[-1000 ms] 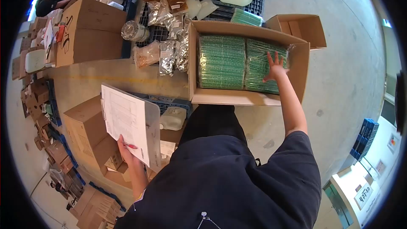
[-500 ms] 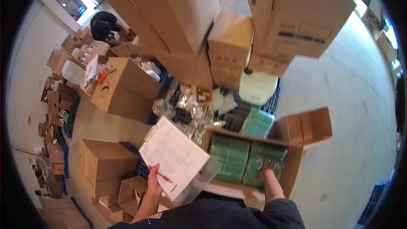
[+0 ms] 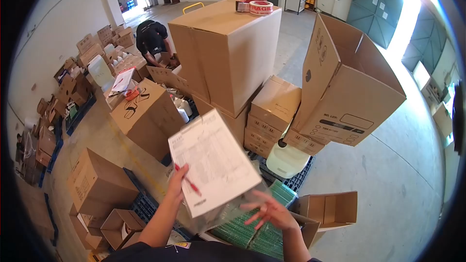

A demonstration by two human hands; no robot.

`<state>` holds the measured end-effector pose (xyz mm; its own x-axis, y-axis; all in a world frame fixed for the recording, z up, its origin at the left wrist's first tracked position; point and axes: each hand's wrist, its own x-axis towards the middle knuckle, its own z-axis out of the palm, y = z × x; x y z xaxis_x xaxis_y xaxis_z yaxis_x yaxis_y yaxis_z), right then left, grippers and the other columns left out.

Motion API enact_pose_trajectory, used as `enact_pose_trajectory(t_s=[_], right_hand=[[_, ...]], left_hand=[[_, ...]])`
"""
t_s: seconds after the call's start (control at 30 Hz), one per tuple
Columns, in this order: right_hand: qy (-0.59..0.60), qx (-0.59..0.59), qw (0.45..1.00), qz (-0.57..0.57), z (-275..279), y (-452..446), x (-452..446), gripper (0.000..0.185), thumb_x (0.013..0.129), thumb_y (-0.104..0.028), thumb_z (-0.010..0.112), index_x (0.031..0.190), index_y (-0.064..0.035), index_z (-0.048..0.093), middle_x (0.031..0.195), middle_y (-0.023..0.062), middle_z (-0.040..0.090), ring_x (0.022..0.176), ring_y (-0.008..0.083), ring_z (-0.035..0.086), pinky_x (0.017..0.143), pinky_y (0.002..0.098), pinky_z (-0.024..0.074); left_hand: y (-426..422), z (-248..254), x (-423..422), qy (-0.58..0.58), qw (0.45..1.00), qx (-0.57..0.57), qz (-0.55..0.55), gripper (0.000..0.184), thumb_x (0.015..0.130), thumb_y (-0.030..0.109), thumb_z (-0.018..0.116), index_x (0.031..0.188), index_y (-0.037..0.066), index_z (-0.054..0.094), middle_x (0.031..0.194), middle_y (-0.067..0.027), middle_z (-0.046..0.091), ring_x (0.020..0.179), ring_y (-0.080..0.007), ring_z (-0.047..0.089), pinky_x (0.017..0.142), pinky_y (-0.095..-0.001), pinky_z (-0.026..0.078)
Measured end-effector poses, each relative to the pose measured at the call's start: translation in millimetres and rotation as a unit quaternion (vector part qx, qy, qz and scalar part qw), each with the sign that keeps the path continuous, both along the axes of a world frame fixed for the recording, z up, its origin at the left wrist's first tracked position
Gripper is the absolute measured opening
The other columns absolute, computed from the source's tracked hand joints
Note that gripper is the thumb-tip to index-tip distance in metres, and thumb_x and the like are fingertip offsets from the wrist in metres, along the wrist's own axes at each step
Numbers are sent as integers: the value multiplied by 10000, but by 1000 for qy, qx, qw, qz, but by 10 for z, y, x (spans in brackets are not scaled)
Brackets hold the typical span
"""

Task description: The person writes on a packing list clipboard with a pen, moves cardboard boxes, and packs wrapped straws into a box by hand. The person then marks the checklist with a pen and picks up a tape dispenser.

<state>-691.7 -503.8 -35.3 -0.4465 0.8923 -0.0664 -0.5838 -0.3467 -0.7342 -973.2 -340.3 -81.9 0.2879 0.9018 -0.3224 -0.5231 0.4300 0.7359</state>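
Note:
My left hand (image 3: 177,184) grips the left edge of a clipboard (image 3: 213,157) with printed sheets on it. A red pen (image 3: 194,188) lies slantwise over the paper under my left fingers. Near the clipboard's lower right corner, my right hand (image 3: 271,212) is raised with its fingers spread and holds nothing. Whether a fingertip touches the clipboard I cannot tell. Below it, an open carton (image 3: 309,230) contains green packs (image 3: 267,242) in clear wrap, partly hidden by the clipboard and my arm. Another green stack (image 3: 283,191) is beyond.
A pale jerrycan (image 3: 286,160) stands on a dark pallet (image 3: 305,174). Behind rise a tall carton (image 3: 228,53) topped with a FRAGILE tape roll (image 3: 261,8), and an open-topped carton (image 3: 349,87). An open box (image 3: 335,208) sits at right. A co-worker (image 3: 153,41) bends over boxes at back left.
My right hand has lifted off the green packs and moved left toward the clipboard. The view has tilted up, showing more of the far room. My left hand still holds the clipboard.

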Motion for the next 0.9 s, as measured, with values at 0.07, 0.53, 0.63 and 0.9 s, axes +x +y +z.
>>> enact_pose_trajectory(t_s=[0.07,0.53,0.63,0.9], right_hand=[[0,32,998,-51,145,213,-35,546,875,-297,404,1300,-7,223,1176,275,436,965,339,549,633,331,523],[-399,105,889,-197,275,1834,-57,229,880,-126,439,1077,-35,511,902,57,595,784,107,560,709,232,447],[-503,151,795,-304,660,2750,242,204,864,-149,470,1011,-27,542,830,42,593,713,97,557,645,231,453],[-759,225,373,-484,1753,4781,841,324,756,-215,476,1036,-58,523,1001,178,544,945,332,516,803,398,414]], left_hand=[[323,269,78,5,999,43,7,495,823,227,532,1215,-19,355,1140,-174,501,1011,-276,522,877,-395,421],[4193,2669,585,50,975,219,-2,329,794,268,598,993,40,468,965,-97,552,859,-195,571,797,-327,475],[5076,2500,736,111,973,204,15,466,731,378,648,975,6,512,1048,-126,534,897,-246,561,765,-341,482],[5212,2631,604,624,715,298,104,914,628,595,621,1168,-78,320,1197,-253,413,1010,-329,511,856,-369,425]])
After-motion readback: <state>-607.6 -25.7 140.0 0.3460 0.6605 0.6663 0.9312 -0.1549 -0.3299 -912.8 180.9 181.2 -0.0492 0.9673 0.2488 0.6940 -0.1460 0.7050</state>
